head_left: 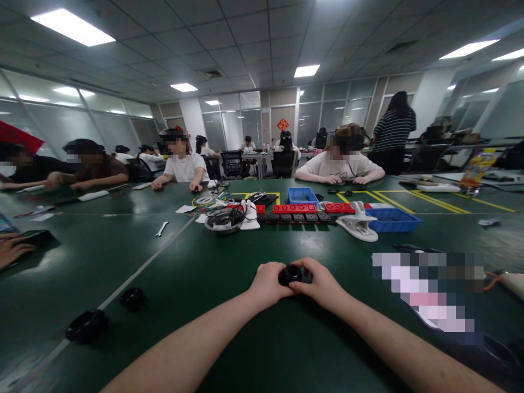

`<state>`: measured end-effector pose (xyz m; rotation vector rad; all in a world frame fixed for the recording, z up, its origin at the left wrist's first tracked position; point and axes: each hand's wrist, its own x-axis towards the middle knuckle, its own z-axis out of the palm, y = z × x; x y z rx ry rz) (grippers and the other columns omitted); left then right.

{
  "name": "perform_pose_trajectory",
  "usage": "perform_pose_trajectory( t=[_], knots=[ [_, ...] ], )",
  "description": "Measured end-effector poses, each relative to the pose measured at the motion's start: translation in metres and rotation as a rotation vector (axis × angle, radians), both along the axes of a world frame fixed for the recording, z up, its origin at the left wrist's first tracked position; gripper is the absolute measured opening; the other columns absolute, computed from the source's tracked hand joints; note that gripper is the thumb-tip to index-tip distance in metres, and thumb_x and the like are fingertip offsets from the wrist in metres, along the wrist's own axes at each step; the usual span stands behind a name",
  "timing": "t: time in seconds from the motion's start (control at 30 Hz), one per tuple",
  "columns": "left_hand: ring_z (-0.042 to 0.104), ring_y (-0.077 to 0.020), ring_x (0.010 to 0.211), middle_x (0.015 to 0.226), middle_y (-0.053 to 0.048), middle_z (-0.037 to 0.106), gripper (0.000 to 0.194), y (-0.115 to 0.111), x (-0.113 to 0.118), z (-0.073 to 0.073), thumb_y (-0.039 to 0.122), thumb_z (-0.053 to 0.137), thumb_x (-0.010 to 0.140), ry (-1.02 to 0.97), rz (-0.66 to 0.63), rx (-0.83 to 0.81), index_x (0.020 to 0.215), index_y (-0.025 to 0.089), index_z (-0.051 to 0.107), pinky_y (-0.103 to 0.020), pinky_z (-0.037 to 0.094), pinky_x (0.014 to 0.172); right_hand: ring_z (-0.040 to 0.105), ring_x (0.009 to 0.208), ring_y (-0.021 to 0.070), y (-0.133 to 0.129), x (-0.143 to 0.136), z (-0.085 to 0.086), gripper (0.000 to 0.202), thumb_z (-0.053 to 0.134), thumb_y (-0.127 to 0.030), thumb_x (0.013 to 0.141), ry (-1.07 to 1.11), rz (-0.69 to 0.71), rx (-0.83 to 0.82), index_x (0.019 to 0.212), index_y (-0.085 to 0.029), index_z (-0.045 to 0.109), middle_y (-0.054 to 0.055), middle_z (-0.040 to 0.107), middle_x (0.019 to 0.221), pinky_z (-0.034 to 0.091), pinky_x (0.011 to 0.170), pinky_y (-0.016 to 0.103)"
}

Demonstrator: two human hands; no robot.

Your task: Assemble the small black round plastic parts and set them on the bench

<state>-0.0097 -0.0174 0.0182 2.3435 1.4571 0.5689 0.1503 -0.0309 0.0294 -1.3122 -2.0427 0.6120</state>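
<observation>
A small black ring-shaped part (290,275) is held between both hands just above the green table (229,349). On its left side, my left hand (268,284) grips it with curled fingers. From the right, my right hand (319,281) holds it with the thumb in front and the index finger behind. Two more black round parts lie at the left, a larger one (87,326) on the grey seam and a smaller one (133,299) beside it.
Beyond the hands stand a metal bowl with cables (224,222), a white clamp (358,222), red power strips (297,208) and a blue tray (393,220). A wrench (162,228) lies left. People sit around the table.
</observation>
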Motion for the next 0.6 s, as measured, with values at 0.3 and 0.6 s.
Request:
perform_pose_trajectory(
  t=[0.3, 0.6],
  knots=[
    [0.048, -0.0205, 0.089, 0.093, -0.001, 0.055, 0.052, 0.007, -0.018, 0.018, 0.051, 0.063, 0.052, 0.034, -0.322, -0.187, 0.096, 0.023, 0.056, -0.029, 0.035, 0.077, 0.050, 0.086, 0.0174, 0.005, 0.015, 0.016, 0.041, 0.063, -0.024, 0.063, -0.048, 0.371, -0.133, 0.103, -0.022, 0.053, 0.002, 0.054, 0.095, 0.039, 0.075, 0.029],
    [0.049, -0.0185, 0.085, 0.090, 0.000, 0.056, 0.054, 0.008, -0.018, 0.012, 0.048, 0.067, 0.049, -0.018, -0.352, -0.154, 0.096, 0.023, 0.057, -0.027, 0.036, 0.075, 0.050, 0.089, 0.0174, 0.004, 0.019, 0.017, 0.044, 0.061, -0.025, 0.064, 0.037, 0.444, -0.261, 0.107, -0.022, 0.051, 0.002, 0.053, 0.100, 0.039, 0.077, 0.030]
  ],
)
